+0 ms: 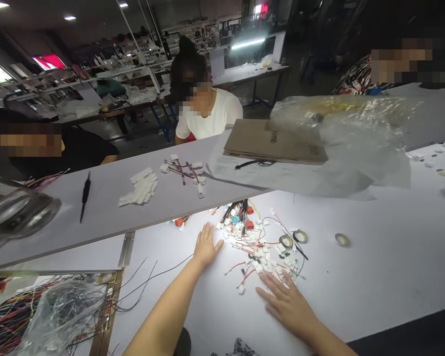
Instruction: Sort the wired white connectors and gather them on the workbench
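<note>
My left hand (205,245) lies flat and open on the white table (374,277), fingers stretched out, just left of a scattered pile of small white connectors and short red wires (259,247). My right hand (286,301) also rests flat with fingers spread, its fingertips touching the near edge of that pile. Neither hand holds anything. Coloured connectors, red and blue, (241,215) sit at the far side of the pile. Two small tape rolls (292,238) lie right of the pile, and a third one (341,240) farther right.
A raised grey shelf (107,207) crosses the table, bearing white connector blocks (141,187), a wired harness (183,170), a black tool (85,195), a cardboard box (274,143) and clear plastic bags (356,143). A bin of wires (40,306) sits lower left. Other people sit behind the shelf.
</note>
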{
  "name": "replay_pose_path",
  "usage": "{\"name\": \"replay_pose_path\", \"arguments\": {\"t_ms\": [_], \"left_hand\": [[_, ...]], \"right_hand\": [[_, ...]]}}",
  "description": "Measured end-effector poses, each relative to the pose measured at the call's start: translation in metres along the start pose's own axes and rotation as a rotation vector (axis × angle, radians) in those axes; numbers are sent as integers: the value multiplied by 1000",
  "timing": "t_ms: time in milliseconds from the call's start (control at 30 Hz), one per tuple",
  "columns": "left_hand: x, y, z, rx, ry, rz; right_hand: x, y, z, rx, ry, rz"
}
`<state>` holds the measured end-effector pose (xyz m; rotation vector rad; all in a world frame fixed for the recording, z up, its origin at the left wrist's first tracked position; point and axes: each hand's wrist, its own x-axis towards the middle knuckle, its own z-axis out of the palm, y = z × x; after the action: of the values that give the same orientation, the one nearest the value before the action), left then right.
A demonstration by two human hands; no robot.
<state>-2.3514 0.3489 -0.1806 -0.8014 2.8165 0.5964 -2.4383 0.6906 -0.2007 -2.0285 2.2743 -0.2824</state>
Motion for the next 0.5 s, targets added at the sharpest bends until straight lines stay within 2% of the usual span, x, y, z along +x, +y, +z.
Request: {"name": "replay_pose_path", "arguments": {"t_ms": [67, 133, 267, 367, 500], "left_hand": [[8, 16, 10, 0, 17, -35], [6, 36, 24, 1, 56, -102], [-21, 76, 57, 4, 128, -201], [-35, 104, 75, 30, 114, -127], [-24, 153, 87, 34, 71, -6]], "right_hand": [[0, 30, 2, -23, 29, 79], [-1, 62, -2, -50, 41, 139], [-17, 116, -15, -115, 100, 256], [-32, 145, -26, -150, 161, 254], [-41, 166, -40, -123, 203, 253]]}}
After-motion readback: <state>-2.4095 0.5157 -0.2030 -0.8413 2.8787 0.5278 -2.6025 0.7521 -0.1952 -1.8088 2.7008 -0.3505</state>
